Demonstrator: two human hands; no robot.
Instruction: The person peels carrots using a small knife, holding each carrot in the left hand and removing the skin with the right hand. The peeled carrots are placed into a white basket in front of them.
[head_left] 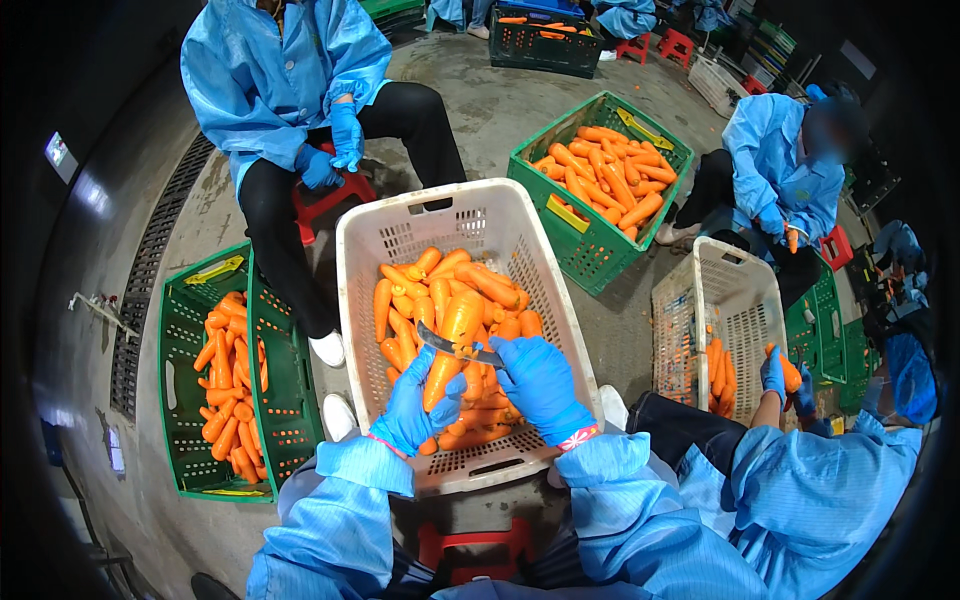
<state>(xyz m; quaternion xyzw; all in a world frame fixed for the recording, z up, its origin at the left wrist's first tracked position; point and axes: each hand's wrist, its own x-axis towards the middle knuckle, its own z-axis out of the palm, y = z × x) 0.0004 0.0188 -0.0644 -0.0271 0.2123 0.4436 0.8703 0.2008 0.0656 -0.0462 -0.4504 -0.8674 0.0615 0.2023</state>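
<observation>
My left hand (418, 402), in a blue glove, is closed around a large carrot (438, 376) held over the white crate (548, 300). The carrot stands nearly upright, tilted slightly to the right at its far end. In my right hand (542, 388), also gloved in blue, is a dark, slightly curved peeler (484, 356). It lies across the middle of the carrot and appears to touch it, with small orange bits beside it. Many loose carrots (490, 284) fill the crate's floor beneath both hands. My right fingers hide part of the peeler.
Green crates of carrots stand at left (288, 400) and far right (570, 236). A person in a blue smock (270, 80) sits opposite. Others sit to my right, around another white crate (690, 300). A red stool (480, 545) is under me, and a floor drain (150, 270) runs along the left.
</observation>
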